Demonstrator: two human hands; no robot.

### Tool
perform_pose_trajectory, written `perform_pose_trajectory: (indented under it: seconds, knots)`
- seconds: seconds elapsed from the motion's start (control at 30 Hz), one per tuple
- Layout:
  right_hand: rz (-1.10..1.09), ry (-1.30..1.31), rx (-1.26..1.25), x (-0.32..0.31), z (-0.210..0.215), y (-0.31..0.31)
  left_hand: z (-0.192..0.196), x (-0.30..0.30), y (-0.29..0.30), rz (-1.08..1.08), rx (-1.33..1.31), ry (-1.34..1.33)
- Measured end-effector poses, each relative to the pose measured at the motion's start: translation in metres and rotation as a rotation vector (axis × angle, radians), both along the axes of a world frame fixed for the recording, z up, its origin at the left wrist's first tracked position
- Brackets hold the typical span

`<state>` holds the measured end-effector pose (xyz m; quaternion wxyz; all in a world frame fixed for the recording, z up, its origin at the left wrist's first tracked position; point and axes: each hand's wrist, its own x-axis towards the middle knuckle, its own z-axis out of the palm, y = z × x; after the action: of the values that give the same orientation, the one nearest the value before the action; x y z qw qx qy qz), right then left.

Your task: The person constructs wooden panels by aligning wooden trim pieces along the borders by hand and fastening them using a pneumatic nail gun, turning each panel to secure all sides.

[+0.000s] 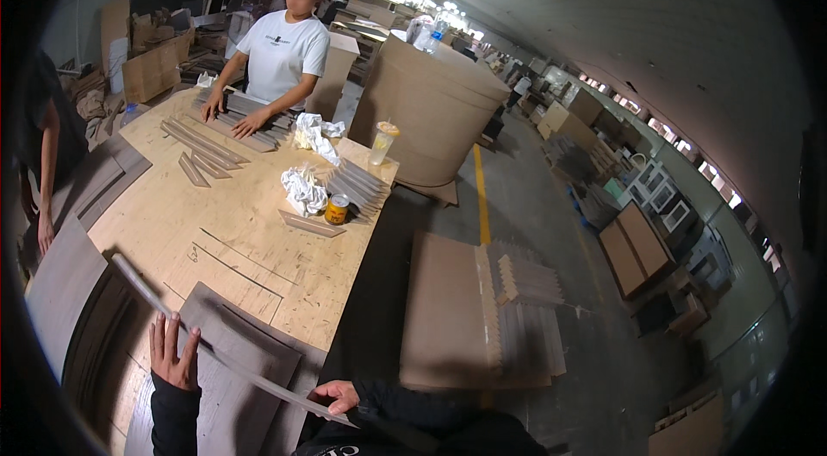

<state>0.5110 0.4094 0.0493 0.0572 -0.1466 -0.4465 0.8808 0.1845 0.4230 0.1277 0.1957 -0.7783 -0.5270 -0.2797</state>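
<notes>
A long thin grey strip (226, 359) runs diagonally from the upper left down to the lower right over the near edge of the plywood table (250, 232). My left hand (172, 353) lies flat with fingers spread beside the strip's middle, on a grey-brown panel (233, 387). My right hand (336, 396) grips the strip's lower right end at the table's edge. Both arms wear black sleeves.
Across the table a person in a white shirt (280, 47) handles grey strips (250, 116). White rags (303, 189), a small can (336, 210), a drink cup (382, 142) and stacked strips (357, 185) sit near the right edge. Another person's arm (47, 172) is at the left. Boards (482, 310) lie on the floor.
</notes>
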Motion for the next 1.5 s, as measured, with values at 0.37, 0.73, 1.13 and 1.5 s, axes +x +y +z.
perform_pose_trajectory:
  seconds: [0.37, 0.73, 1.13, 1.5]
  knots:
    - [0.189, 0.017, -0.103, 0.001, 0.022, 0.006, -0.005, -0.011, -0.048, -0.058, -0.056, -0.055]
    - [0.313, -0.038, -0.335, 0.003, -0.010, 0.016, -0.025, -0.013, -0.099, 0.015, -0.191, -0.169]
    - [0.489, -0.074, -0.382, 0.001, -0.007, 0.033, -0.048, -0.011, -0.120, 0.003, -0.261, -0.243]
    - [0.264, -0.214, -0.462, 0.010, -0.006, 0.041, -0.053, -0.016, -0.120, 0.021, -0.343, -0.270]
